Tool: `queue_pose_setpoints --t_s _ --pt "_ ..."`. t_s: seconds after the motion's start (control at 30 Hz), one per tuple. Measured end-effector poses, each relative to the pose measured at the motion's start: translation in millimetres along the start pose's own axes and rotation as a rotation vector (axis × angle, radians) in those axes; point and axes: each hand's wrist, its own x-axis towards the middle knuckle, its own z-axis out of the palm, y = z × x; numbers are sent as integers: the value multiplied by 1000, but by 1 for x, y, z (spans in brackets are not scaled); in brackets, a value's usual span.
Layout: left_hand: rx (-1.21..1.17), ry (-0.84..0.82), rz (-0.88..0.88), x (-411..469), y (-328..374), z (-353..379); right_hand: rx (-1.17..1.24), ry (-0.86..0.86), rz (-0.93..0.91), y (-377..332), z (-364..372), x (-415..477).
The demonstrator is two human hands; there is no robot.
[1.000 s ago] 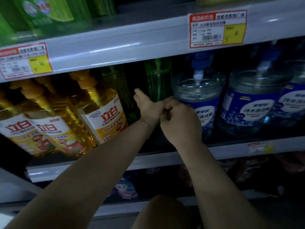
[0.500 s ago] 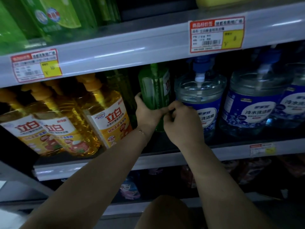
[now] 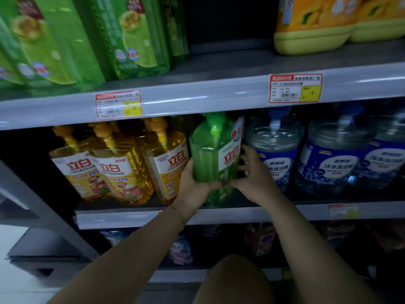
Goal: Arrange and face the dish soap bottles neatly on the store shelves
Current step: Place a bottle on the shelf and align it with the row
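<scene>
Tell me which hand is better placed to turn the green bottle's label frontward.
Right, probably. The right hand holds the right side of the green bottle, next to the label, and could pull that side forward. The left hand grips the plain lower front, mostly steadying.

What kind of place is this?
Likely a shop's dish-soap aisle: price tags on the grey shelf edge, rows of identical yellow pump bottles and blue-labelled jugs. The left hand and right hand hold a green bottle there.
</scene>
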Motion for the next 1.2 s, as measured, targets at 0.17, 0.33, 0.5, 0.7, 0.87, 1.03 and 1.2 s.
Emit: queue_pose_setpoints --t_s 0.17,0.33,0.5,0.7,0.87,1.03,1.2 --pt "181 -170 73 -16 14 -20 -103 -259 153 -16 -13 -7" --pt "186 -278 134 -41 31 -31 -65 -297 120 -21 -18 -34" --pt "195 -340 143 -51 70 -43 -18 -262 -19 -50 -29 -51" --pt "283 -390 228 -67 144 -67 13 -234 -168 -112 -43 -63" --pt "272 -436 407 -73 203 -87 31 -168 -336 -169 -46 -74" --pt "364 -254 634 -68 256 -104 73 -80 -479 -225 -49 -74" --pt "385 -36 752 -45 285 -121 206 -7 -555 -263 -41 -52"
